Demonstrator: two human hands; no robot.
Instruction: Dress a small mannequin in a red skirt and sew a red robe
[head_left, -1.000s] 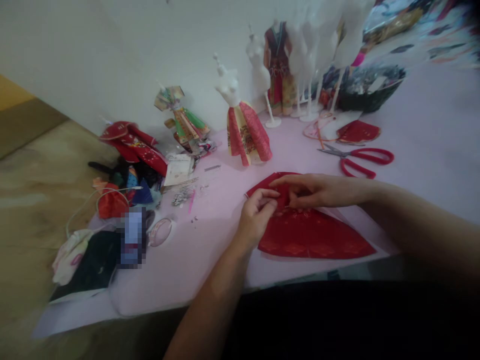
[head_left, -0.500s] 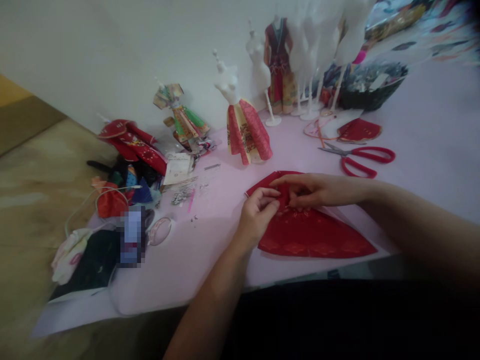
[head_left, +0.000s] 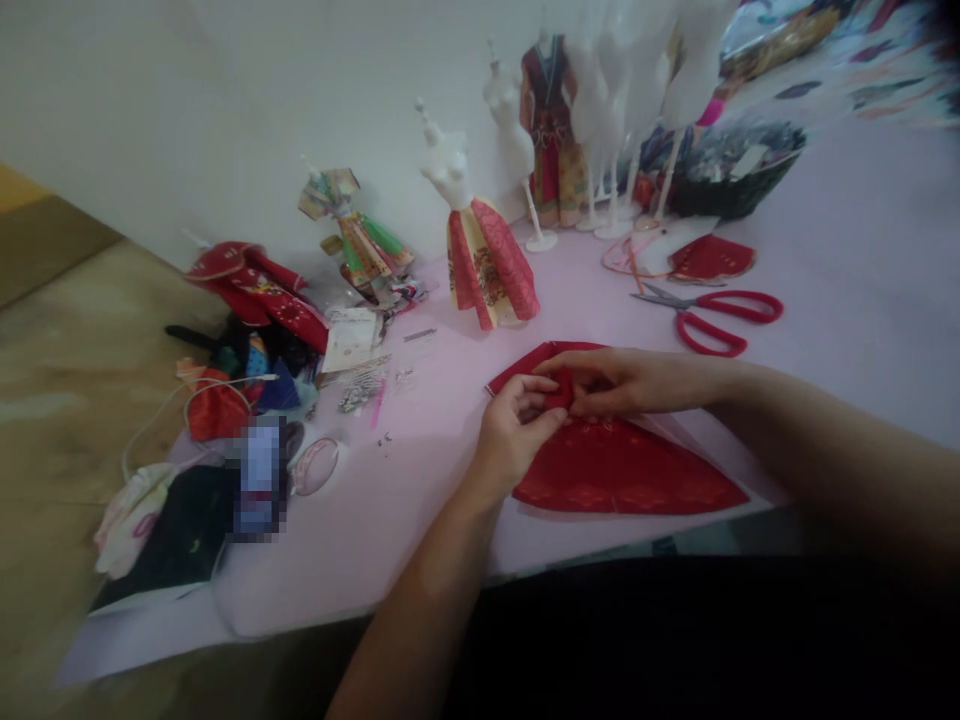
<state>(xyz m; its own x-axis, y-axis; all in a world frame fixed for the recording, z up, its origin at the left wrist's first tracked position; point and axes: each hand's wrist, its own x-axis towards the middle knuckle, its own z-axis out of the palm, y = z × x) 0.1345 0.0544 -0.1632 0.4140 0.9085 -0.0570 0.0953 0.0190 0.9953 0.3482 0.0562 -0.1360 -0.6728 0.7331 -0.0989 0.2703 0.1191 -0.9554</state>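
Note:
A red doll-sized garment (head_left: 622, 475) lies on the pale pink tabletop in front of me, its wide skirt part flared toward the table's near edge. My left hand (head_left: 517, 425) pinches the cloth near the middle of the piece, thumb against the fingers. From the other side my right hand (head_left: 611, 385) grips the same red cloth, with a small fold raised between the two hands. Whether a small fastener or a needle sits between the fingertips is too small to make out. Just beyond my right hand rest red-handled scissors (head_left: 724, 315), blades partly apart.
Behind stand a small white dress form (head_left: 446, 175) in a pink and cream skirt and several bare forms. A dark basket (head_left: 739, 185) of packets is at the back right. Doll clothes (head_left: 259, 285), small metal bits (head_left: 360, 390), a cable and a phone-like blurred item (head_left: 260, 478) lie left.
My left thumb and fingertips have shifted slightly right, and the hands are closer together with a fold of red cloth raised between them. The view has drifted slightly.

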